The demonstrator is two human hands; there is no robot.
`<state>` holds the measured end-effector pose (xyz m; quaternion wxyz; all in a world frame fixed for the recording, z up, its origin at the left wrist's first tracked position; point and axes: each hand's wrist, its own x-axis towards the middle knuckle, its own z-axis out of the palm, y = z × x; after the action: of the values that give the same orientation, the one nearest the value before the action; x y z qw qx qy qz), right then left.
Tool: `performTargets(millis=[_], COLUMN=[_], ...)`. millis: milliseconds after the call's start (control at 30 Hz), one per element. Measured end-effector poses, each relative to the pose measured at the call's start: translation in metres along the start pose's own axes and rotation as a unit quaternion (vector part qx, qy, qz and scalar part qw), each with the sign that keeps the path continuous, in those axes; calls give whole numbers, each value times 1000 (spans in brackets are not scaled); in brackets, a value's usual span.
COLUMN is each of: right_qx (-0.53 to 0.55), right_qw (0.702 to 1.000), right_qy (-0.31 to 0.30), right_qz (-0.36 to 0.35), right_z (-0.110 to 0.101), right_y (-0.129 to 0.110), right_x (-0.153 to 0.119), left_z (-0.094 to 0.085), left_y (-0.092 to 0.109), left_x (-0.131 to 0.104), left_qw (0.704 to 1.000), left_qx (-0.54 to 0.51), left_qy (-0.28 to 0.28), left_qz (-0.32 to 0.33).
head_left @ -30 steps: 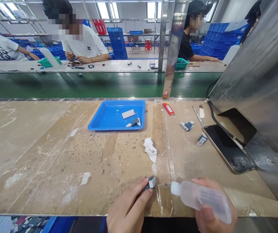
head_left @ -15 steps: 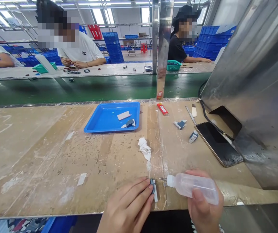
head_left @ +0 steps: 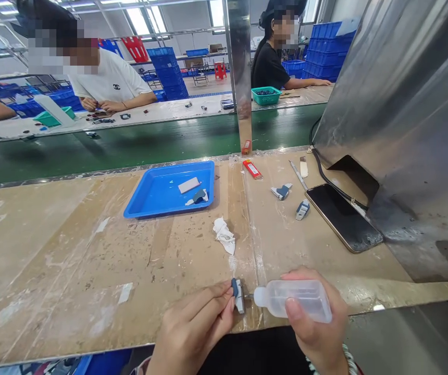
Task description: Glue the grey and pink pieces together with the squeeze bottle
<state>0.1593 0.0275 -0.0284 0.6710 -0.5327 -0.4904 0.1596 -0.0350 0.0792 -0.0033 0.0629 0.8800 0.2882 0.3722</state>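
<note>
Near the table's front edge, my left hand pinches a small blue-and-grey part between thumb and fingers. My right hand is wrapped round a translucent squeeze bottle, lying sideways with its thin metal tip pointing left. That tip reaches the right side of the small part; whether it touches cannot be made out. Crumpled white tissue lies just beyond. Two similar parts, one by the lighter and another by the phone, rest to the right.
A blue tray holds a pale block and a part. Behind are a red lighter and a metal post. A phone lies beside a metal housing at right. Two people sit across the green conveyor.
The view has tilted and shifted. My left hand has tipped the small part up more on its edge, and the bottle's tip has come closer to it.
</note>
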Motion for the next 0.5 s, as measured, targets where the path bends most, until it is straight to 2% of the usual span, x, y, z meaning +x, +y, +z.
performTargets(millis=[300, 500], right_qx=[-36, -23], right_qw=[995, 995], right_qy=[-66, -74], right_qz=[-64, -59], right_z=[2, 0], right_y=[-9, -8], right_x=[12, 9], left_z=[1, 2], left_y=[-9, -12], left_x=[0, 1], left_qw=[994, 987], left_qx=[-90, -110], left_qy=[-30, -46], left_qz=[-61, -107])
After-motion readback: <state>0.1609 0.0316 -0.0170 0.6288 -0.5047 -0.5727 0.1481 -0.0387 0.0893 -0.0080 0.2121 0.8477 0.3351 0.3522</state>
